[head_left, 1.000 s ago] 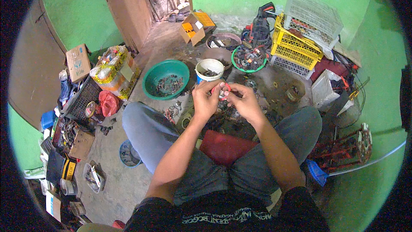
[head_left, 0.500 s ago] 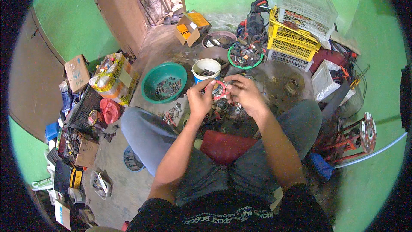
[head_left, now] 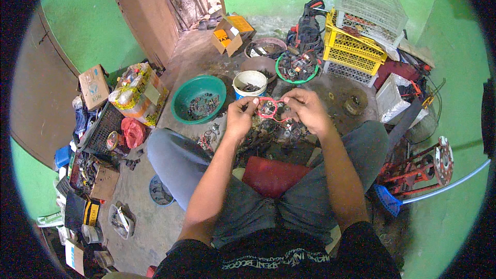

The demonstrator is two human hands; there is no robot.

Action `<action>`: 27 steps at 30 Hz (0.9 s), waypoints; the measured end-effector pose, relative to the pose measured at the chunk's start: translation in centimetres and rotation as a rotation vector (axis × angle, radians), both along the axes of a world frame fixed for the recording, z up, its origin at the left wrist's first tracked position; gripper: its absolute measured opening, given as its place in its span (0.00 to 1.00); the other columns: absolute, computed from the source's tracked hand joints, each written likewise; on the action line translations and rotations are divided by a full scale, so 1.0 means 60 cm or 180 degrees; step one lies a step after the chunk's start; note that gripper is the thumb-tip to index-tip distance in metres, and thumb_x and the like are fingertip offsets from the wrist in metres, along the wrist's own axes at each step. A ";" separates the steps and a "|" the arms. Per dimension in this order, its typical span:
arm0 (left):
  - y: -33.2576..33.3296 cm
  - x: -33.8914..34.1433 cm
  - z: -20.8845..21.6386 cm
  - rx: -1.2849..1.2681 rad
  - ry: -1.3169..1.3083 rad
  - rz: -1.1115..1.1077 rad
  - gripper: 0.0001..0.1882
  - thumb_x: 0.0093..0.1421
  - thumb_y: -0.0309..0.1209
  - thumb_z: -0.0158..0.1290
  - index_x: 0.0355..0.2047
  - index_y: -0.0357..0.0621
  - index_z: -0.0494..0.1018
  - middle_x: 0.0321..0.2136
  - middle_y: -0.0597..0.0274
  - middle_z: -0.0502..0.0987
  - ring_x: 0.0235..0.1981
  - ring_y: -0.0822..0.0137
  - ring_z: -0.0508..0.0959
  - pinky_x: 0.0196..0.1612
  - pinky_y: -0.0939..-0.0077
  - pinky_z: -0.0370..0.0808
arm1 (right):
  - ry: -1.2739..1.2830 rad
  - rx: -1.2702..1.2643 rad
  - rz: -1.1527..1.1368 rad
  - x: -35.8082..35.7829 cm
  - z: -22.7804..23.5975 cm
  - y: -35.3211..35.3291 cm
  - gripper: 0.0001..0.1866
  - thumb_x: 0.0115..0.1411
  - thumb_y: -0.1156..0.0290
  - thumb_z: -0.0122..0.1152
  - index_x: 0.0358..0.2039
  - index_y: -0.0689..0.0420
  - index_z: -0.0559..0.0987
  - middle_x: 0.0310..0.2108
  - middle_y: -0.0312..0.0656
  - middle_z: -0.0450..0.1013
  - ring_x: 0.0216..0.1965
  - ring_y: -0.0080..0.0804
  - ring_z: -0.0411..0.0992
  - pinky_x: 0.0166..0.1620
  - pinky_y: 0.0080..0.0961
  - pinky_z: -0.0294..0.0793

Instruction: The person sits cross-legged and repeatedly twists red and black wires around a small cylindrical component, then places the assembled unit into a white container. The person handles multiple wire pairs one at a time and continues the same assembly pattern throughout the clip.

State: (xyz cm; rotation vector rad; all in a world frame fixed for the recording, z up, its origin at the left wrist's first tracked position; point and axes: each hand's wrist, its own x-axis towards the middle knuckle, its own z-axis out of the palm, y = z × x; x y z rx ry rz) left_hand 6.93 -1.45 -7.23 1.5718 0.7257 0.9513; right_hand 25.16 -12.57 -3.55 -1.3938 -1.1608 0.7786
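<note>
Between my two hands is a thin pinkish-red ring-shaped piece (head_left: 275, 109) with a loose strand trailing off toward the right; its exact kind is not clear. My left hand (head_left: 239, 120) pinches its left side between thumb and fingers. At its upper right, my right hand (head_left: 309, 111) pinches it too, palm turned inward. Below the hands, a heap of small metal and wire parts (head_left: 258, 135) lies on the floor between my knees. Just beyond them stands a white bucket (head_left: 235, 83) with dark pieces inside.
A green basin (head_left: 176, 104) with small dark parts sits at left, a green-rimmed basket (head_left: 296, 81) of parts ahead. Stacked yellow crates (head_left: 356, 45) stand far right. A blue-bladed tool (head_left: 386, 200) lies by my right knee. Boxes and a black crate (head_left: 101, 130) crowd the left.
My right hand has moved slightly to the right, away from my left. The red piece, bunched in the fingers before, is now spread between the hands with a strand showing.
</note>
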 end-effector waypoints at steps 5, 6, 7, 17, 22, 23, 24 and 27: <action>-0.015 0.002 0.028 -0.0881 -0.0479 -0.0448 0.13 0.67 0.34 0.54 0.34 0.35 0.79 0.19 0.71 0.72 0.22 0.79 0.67 0.28 0.78 0.67 | -0.0350 0.0694 -0.0373 0.006 -0.005 0.005 0.05 0.60 0.73 0.65 0.36 0.60 0.81 0.23 0.34 0.75 0.23 0.24 0.70 0.31 0.23 0.69; -0.014 -0.005 0.026 -0.0541 -0.0052 -0.0471 0.13 0.67 0.35 0.54 0.36 0.36 0.79 0.24 0.68 0.75 0.26 0.76 0.71 0.33 0.76 0.69 | -0.1074 0.0861 -0.0492 0.000 0.003 0.002 0.05 0.58 0.73 0.67 0.34 0.59 0.81 0.23 0.36 0.75 0.25 0.27 0.71 0.33 0.26 0.69; -0.013 -0.009 0.022 -0.0203 0.0368 -0.0505 0.14 0.67 0.36 0.53 0.38 0.36 0.80 0.30 0.65 0.78 0.31 0.73 0.74 0.39 0.73 0.71 | -0.1811 0.1026 -0.0619 -0.005 0.020 -0.007 0.05 0.56 0.73 0.68 0.32 0.59 0.82 0.24 0.37 0.76 0.27 0.31 0.72 0.36 0.28 0.70; -0.017 -0.023 0.021 0.1559 0.1439 -0.0314 0.14 0.66 0.35 0.54 0.40 0.34 0.80 0.29 0.55 0.83 0.31 0.65 0.79 0.41 0.66 0.75 | -0.2955 0.1352 -0.0733 -0.007 0.032 -0.015 0.05 0.49 0.72 0.71 0.27 0.56 0.83 0.28 0.39 0.77 0.37 0.40 0.72 0.44 0.35 0.69; -0.026 -0.016 0.044 0.0576 0.0206 -0.0631 0.14 0.70 0.32 0.48 0.32 0.36 0.77 0.15 0.69 0.69 0.18 0.78 0.66 0.23 0.77 0.63 | -0.2372 0.1158 -0.0938 -0.009 0.021 -0.008 0.03 0.54 0.76 0.67 0.29 0.59 0.81 0.29 0.41 0.77 0.34 0.36 0.74 0.39 0.30 0.72; -0.027 -0.015 0.046 0.0395 0.0111 -0.0710 0.14 0.70 0.32 0.47 0.32 0.36 0.77 0.15 0.70 0.69 0.18 0.79 0.65 0.23 0.78 0.62 | -0.2218 0.1070 -0.0974 -0.011 0.011 -0.003 0.02 0.55 0.77 0.66 0.29 0.59 0.80 0.29 0.41 0.77 0.33 0.33 0.74 0.38 0.28 0.72; -0.027 -0.015 0.045 0.0290 -0.0049 -0.0664 0.14 0.70 0.32 0.47 0.32 0.36 0.77 0.15 0.71 0.68 0.17 0.79 0.64 0.22 0.79 0.62 | -0.1785 0.0924 -0.0806 -0.019 0.004 0.002 0.02 0.56 0.77 0.65 0.30 0.60 0.79 0.29 0.42 0.77 0.34 0.33 0.75 0.40 0.29 0.73; -0.029 -0.010 0.043 0.0079 -0.0376 -0.0421 0.13 0.70 0.31 0.48 0.32 0.36 0.78 0.16 0.73 0.68 0.18 0.81 0.63 0.22 0.80 0.61 | -0.0696 0.0635 -0.0312 -0.052 -0.034 0.018 0.03 0.58 0.81 0.59 0.34 0.63 0.77 0.30 0.44 0.77 0.37 0.28 0.76 0.43 0.28 0.73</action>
